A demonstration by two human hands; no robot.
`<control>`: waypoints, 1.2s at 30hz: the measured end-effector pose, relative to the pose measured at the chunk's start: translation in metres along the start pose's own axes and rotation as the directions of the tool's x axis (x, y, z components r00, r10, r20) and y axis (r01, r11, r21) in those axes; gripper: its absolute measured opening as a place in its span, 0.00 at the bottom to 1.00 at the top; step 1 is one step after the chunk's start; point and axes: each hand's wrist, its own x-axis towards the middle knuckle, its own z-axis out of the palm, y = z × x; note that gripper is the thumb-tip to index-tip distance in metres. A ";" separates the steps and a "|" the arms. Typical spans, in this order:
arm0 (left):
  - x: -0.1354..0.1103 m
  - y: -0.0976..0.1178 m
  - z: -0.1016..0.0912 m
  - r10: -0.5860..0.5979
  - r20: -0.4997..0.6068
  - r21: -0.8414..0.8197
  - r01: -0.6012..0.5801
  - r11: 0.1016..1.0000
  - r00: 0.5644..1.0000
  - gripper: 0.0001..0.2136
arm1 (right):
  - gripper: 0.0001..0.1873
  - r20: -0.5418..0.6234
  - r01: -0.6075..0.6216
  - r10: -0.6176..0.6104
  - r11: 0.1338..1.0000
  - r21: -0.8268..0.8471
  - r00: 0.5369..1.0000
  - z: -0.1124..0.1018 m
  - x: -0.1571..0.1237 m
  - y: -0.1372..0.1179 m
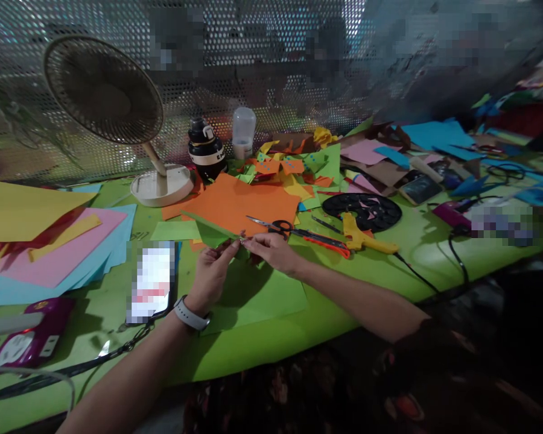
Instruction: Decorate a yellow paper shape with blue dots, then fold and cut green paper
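My left hand (pixel 212 274), with a pale watch band (pixel 190 314) at the wrist, pinches the edge of a folded green paper piece (pixel 210 230). The fingertips of my right hand (pixel 271 250) are closed together at the same edge, meeting the left fingertips. Something small and pale may lie between them, but it is too small to make out. Below both hands a flat green sheet (pixel 271 298) lies on the table. Just beyond them are an orange sheet (pixel 242 196), black-handled scissors (pixel 281 226) and an orange-edged cutter knife (pixel 328 242).
A yellow glue gun (pixel 359 236) with a black cord lies right, beside a dark palette (pixel 380 211). Left are a phone (pixel 151 280), stacked coloured paper (pixel 81 241) and a purple device (pixel 36 334). Behind stand a fan (pixel 163 184), a black bottle (pixel 207 157) and a clear bottle (pixel 244 129).
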 end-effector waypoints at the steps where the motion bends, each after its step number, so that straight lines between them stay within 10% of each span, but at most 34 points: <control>1: 0.000 0.001 0.001 -0.011 0.022 -0.030 0.012 0.999 1.000 0.07 | 0.22 -0.002 -0.001 0.001 1.000 0.023 1.000 0.001 0.000 0.000; 36: 0.007 0.012 -0.007 -0.137 0.131 -0.084 0.148 0.985 0.982 0.06 | 0.19 0.135 -0.020 0.014 0.999 0.048 0.991 -0.003 -0.006 -0.011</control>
